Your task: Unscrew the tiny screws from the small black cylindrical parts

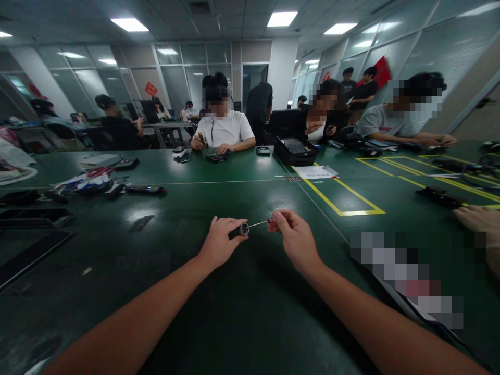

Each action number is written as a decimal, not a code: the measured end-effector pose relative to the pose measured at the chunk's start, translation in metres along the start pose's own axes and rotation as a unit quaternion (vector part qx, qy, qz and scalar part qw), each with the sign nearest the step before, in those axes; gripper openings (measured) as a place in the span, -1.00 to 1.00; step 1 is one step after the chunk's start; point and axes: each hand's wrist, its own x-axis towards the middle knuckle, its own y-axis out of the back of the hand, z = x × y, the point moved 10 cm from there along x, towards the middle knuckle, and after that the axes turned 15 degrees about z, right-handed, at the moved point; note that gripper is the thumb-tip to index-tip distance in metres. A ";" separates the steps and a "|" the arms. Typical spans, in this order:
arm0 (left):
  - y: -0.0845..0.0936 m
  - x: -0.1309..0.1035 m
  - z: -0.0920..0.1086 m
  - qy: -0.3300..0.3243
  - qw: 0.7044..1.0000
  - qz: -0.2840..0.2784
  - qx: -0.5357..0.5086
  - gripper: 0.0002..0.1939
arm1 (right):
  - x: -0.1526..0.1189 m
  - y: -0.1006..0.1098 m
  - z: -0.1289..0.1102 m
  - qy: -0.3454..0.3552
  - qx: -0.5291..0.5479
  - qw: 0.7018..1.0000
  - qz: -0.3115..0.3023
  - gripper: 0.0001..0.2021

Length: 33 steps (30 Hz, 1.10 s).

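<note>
My left hand (221,240) is closed around a short black tube (244,229) that looks like a flashlight. Its round, silver-rimmed end faces me and to the right. Between the fingertips of my right hand (295,234) is pinched a thin metal rod (258,224) with a small reddish part at the fingers. The rod's free tip points left, at the tube's rim; whether it touches is too small to tell. Both hands are over the green table (219,323), near its middle.
Cables and tools (91,179) lie at the left, with a dark pen-like tool (145,189) beside them. Black frames (33,219) are at the left edge. A black bin (296,151) and paper (315,172) stand ahead. Co-workers sit opposite; another person's hand (478,221) is at right.
</note>
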 end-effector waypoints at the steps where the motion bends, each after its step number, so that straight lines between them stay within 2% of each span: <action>1: 0.000 0.000 0.000 0.002 1.000 -0.001 0.000 -0.62 | 0.000 0.000 0.001 -0.004 0.004 1.000 0.001 -0.68; 9: -0.001 0.000 -0.002 -0.005 1.000 0.003 -0.006 -0.62 | -0.002 -0.001 0.000 -0.006 0.009 1.000 -0.006 -0.70; 17: 0.000 0.001 -0.001 -0.001 1.000 0.008 -0.001 -0.63 | -0.005 0.000 -0.009 0.030 -0.054 0.998 -0.008 -0.68; 20: 0.000 0.000 0.000 -0.007 1.000 0.008 0.005 -0.63 | -0.008 0.002 -0.021 0.076 -0.146 0.986 -0.010 -0.64; 22: 0.000 0.000 -0.001 -0.013 1.000 0.010 0.003 -0.63 | -0.011 0.004 -0.032 0.133 -0.224 0.965 -0.002 -0.53; 25: -0.002 -0.001 -0.002 -0.018 1.000 0.007 0.003 -0.62 | -0.016 0.001 -0.044 0.195 -0.281 0.940 -0.005 -0.45; 28: -0.003 -0.001 -0.003 -0.020 1.000 0.005 0.004 -0.62 | -0.019 -0.003 -0.046 0.214 -0.294 0.931 -0.023 -0.54; 33: -0.001 0.000 -0.006 -0.015 1.000 0.011 0.006 -0.64 | -0.027 -0.016 -0.049 0.223 -0.208 0.948 -0.087 -0.87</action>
